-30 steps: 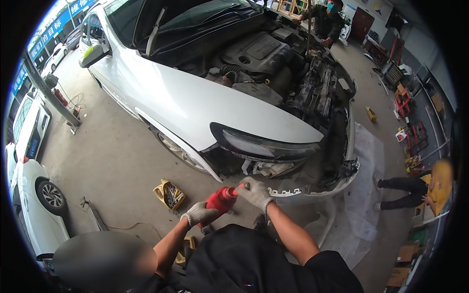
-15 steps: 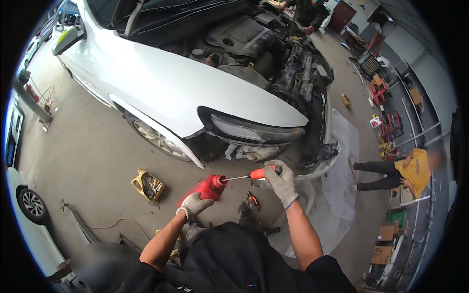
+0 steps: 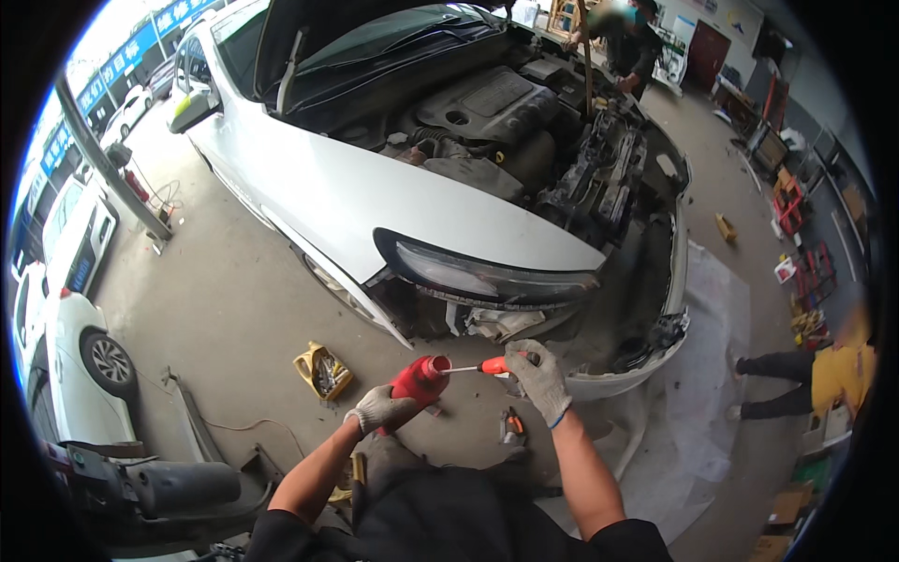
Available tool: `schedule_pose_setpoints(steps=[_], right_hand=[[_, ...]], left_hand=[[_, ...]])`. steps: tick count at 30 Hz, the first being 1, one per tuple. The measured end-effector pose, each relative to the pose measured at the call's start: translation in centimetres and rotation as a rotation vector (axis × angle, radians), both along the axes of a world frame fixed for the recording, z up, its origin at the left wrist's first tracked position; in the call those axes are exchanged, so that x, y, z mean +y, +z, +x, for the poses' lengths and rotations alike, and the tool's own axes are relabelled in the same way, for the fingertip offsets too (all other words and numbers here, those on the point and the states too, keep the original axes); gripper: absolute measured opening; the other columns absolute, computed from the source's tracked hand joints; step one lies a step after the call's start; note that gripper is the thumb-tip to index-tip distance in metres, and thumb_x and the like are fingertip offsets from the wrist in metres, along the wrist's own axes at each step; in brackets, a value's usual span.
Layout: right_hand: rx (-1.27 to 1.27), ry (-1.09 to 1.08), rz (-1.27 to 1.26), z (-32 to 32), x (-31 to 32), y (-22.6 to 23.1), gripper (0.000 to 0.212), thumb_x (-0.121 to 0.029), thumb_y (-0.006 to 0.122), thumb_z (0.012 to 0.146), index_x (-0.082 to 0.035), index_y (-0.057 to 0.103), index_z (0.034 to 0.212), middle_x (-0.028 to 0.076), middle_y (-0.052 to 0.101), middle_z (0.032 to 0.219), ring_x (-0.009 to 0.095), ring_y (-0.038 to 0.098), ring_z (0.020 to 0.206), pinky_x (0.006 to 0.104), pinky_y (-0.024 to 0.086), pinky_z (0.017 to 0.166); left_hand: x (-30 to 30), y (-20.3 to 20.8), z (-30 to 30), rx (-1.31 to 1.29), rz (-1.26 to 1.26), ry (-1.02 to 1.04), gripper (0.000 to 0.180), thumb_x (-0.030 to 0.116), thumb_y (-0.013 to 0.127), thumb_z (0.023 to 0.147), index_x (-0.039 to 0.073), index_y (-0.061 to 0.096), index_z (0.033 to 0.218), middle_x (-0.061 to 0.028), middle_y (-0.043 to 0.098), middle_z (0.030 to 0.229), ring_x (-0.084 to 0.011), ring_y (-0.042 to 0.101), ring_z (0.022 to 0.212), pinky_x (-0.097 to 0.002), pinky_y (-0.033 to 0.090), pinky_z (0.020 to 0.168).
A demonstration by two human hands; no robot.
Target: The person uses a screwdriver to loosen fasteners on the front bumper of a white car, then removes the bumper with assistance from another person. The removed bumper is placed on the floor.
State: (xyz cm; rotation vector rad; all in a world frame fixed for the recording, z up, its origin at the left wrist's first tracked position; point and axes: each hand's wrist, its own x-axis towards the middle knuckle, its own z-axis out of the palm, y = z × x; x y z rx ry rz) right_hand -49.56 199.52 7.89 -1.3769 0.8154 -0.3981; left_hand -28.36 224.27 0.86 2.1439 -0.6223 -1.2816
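My left hand (image 3: 379, 409), in a pale knit glove, is wrapped round a red plastic bottle (image 3: 412, 382) with its open mouth tilted to the right. In my gloved right hand (image 3: 541, 377) is a screwdriver (image 3: 494, 364) with an orange-red handle and a dark butt end. Its shank points left, and the tip is at the bottle's mouth; whether it goes inside is hard to tell. Both hands are held in front of a white car (image 3: 449, 211), below its headlight (image 3: 468, 273).
A cut-open yellow container (image 3: 339, 382) of small metal parts stands on the floor at left. Orange-handled pliers (image 3: 512, 426) lie near my feet. Plastic sheeting (image 3: 712, 375) covers floor at right, near a person in a yellow shirt (image 3: 836, 377). Another person (image 3: 637, 47) stands beyond the engine bay.
My view has tilted up and shifted left, so the surroundings sit farther right in it. Both hands keep their holds on the bottle and the screwdriver, whose tip stays at the mouth.
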Motion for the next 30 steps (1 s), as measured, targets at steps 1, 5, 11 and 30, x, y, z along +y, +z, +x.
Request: schedule_pose_setpoints(steps=[1,5,11,30], right_hand=[[-0.008,0.022,0.041,0.1,0.1,0.0,0.024,-0.023,0.076,0.089,-0.006,0.070,0.105,-0.004,0.058,0.072,0.003,0.051,0.061,0.0210,0.039,0.052],[-0.042,-0.088,0.023,-0.3,0.1,-0.9,0.024,-0.022,0.074,0.090,-0.003,0.070,0.104,-0.004,0.060,0.075,0.003,0.054,0.064,0.0217,0.044,0.057],[-0.006,-0.269,-0.189,0.6,0.7,1.2,0.020,-0.023,0.072,0.091,-0.004,0.071,0.099,-0.002,0.060,0.068,0.003,0.051,0.052,0.0205,0.037,0.043],[-0.045,-0.263,-0.206,1.7,-0.7,6.4,0.022,-0.026,0.074,0.089,-0.006,0.072,0.098,-0.002,0.060,0.071,0.005,0.051,0.056,0.0215,0.038,0.048]], left_hand=[[0.4,-1.0,0.2,-0.012,-0.022,0.014,0.054,0.046,0.069,0.078,0.003,0.071,0.111,-0.0096,0.073,0.092,-0.0187,0.069,0.085,-0.0335,0.053,0.079],[-0.6,-3.4,0.3,0.081,-0.176,0.034,0.054,0.044,0.070,0.080,0.002,0.070,0.114,-0.0076,0.073,0.096,-0.0184,0.069,0.087,-0.0328,0.053,0.081],[-1.9,-6.6,3.1,0.246,-0.182,0.021,0.052,0.039,0.073,0.081,-0.002,0.069,0.114,-0.0097,0.074,0.098,-0.0177,0.070,0.086,-0.0325,0.055,0.080],[-2.6,-3.7,4.6,0.272,-0.192,0.124,0.054,0.036,0.075,0.081,-0.003,0.067,0.118,-0.0098,0.073,0.103,-0.0170,0.069,0.089,-0.0320,0.055,0.081]])
